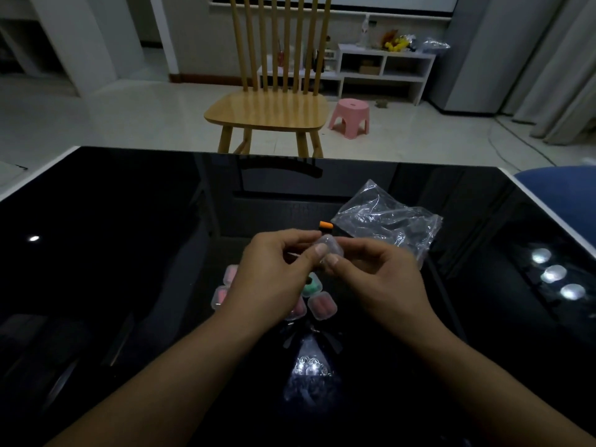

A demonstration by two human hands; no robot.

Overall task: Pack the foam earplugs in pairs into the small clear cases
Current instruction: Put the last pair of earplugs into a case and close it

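Both hands meet above the middle of the glossy black table (113,253). A small clear case (329,245) is pinched between my left hand (274,279) and my right hand (377,279), thumbs on its near side. I cannot tell whether it holds anything. An orange foam earplug (325,225) lies on the table just beyond the case. Below my hands lie several clear cases with earplugs inside: pink ones (322,306) (219,296) and a green one (312,285), partly hidden by my left hand.
A crumpled clear plastic bag (387,217) lies to the right of the hands. Beyond the table's far edge stand a wooden chair (267,108) and a pink stool (350,117). A blue seat (561,182) shows at the right edge.
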